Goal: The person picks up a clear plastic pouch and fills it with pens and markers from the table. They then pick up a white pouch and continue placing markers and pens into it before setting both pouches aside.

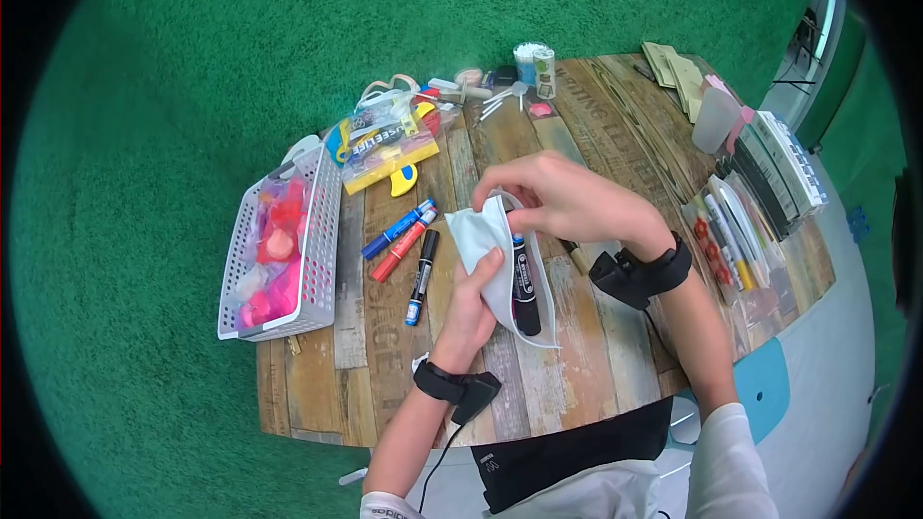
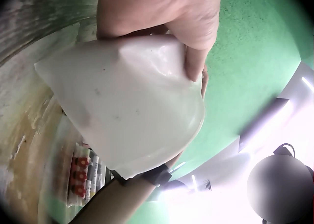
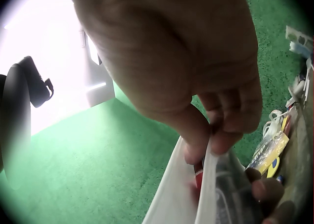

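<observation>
My left hand (image 1: 468,315) grips a white pouch (image 1: 478,242) with a see-through front, thumb pressed on its white side. Inside it a black marker (image 1: 524,300) shows through. At the pouch's mouth, my right hand (image 1: 567,200) pinches the edge between thumb and fingers. In the right wrist view a bit of something red (image 3: 198,178) shows in the opening below the thumb. Left of the pouch, a blue marker (image 1: 396,230), a red marker (image 1: 404,246) and a black marker (image 1: 421,279) lie on the wooden table (image 1: 577,365).
A white basket (image 1: 322,259) of pink and red items stands at the left. Behind lie a yellow package (image 1: 389,168), a yellow-blue piece (image 1: 404,180) and cotton swabs (image 1: 492,106). Clear pouches of pens (image 1: 731,240) and a white box (image 1: 793,168) sit at the right.
</observation>
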Demonstrator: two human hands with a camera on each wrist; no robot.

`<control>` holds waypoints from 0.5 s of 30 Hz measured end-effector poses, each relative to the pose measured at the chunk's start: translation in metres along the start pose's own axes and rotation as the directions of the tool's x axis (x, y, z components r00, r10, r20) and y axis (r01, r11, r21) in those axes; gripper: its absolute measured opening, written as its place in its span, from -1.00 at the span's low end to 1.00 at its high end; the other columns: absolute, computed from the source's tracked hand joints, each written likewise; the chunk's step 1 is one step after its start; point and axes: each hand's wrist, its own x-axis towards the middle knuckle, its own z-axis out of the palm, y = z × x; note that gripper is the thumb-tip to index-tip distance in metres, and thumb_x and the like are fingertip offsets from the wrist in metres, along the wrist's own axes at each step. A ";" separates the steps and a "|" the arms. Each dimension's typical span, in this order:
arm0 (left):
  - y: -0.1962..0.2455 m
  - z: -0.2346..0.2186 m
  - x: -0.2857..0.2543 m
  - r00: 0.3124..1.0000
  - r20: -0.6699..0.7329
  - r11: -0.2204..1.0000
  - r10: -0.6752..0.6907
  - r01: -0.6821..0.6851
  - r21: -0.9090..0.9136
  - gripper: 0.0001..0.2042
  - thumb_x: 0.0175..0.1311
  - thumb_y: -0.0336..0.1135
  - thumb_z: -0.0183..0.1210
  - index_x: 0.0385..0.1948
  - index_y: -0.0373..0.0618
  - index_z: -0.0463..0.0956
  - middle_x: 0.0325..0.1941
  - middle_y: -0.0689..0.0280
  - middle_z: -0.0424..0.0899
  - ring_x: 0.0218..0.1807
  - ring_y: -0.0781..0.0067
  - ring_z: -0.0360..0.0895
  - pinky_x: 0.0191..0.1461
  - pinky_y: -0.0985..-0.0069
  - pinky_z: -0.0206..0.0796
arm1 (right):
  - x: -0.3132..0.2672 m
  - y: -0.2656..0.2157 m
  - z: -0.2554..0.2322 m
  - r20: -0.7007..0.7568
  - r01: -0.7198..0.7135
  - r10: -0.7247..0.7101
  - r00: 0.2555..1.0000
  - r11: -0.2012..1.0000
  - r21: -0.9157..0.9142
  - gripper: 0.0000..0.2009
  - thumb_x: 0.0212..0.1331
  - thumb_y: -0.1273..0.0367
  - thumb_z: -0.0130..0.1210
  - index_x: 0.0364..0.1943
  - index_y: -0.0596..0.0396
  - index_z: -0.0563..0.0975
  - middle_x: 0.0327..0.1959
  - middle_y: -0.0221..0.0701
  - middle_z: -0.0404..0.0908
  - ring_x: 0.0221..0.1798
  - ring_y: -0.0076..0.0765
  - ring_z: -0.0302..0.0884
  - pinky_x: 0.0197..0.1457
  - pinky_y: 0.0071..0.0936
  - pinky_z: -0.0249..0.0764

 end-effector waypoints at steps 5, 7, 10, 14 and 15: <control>0.005 0.004 0.000 0.999 0.030 0.999 0.026 -0.027 0.044 -0.56 0.42 -0.09 0.04 0.15 -0.23 0.32 -0.03 0.16 0.61 -0.12 0.30 0.66 -0.04 0.37 0.55 | -0.001 -0.009 0.002 -0.077 -0.116 0.129 0.989 0.982 0.152 -0.72 -0.04 0.56 0.19 -0.16 0.17 0.58 -0.55 -0.33 0.56 -0.66 -0.49 0.43 -0.53 -0.47 0.34; 0.006 0.002 0.001 1.000 0.009 0.999 0.008 -0.009 0.041 -0.58 0.43 -0.09 0.03 0.14 -0.22 0.34 -0.06 0.17 0.62 -0.14 0.30 0.66 -0.06 0.39 0.55 | 0.001 -0.006 0.005 -0.099 -0.107 0.119 0.988 0.987 0.119 -0.76 0.00 0.55 0.18 -0.18 0.19 0.58 -0.57 -0.33 0.55 -0.67 -0.51 0.44 -0.55 -0.49 0.34; 0.007 0.002 0.001 0.999 -0.004 0.999 -0.048 0.048 -0.001 -0.60 0.44 -0.10 0.00 0.12 -0.21 0.36 -0.12 0.19 0.64 -0.18 0.33 0.67 -0.09 0.42 0.55 | 0.003 0.002 0.009 -0.118 -0.123 0.141 0.983 0.982 0.145 -0.82 0.09 0.53 0.14 -0.19 0.22 0.58 -0.59 -0.35 0.54 -0.67 -0.53 0.46 -0.56 -0.51 0.35; 0.009 0.008 0.001 0.995 0.023 0.995 -0.095 0.096 -0.023 -0.62 0.45 -0.10 0.00 0.09 -0.20 0.39 -0.13 0.23 0.64 -0.21 0.36 0.66 -0.11 0.45 0.55 | 0.002 0.004 0.009 -0.117 -0.141 0.162 0.980 0.975 0.172 -0.85 0.20 0.50 0.06 -0.19 0.27 0.58 -0.59 -0.36 0.54 -0.64 -0.53 0.52 -0.57 -0.52 0.36; 0.010 0.010 0.001 0.995 0.025 0.995 -0.097 0.098 -0.022 -0.62 0.45 -0.10 0.00 0.09 -0.20 0.39 -0.13 0.23 0.64 -0.21 0.36 0.66 -0.11 0.45 0.55 | 0.002 0.006 0.009 -0.118 -0.142 0.164 0.979 0.975 0.172 -0.85 0.20 0.50 0.06 -0.19 0.27 0.58 -0.59 -0.36 0.54 -0.64 -0.53 0.52 -0.57 -0.52 0.36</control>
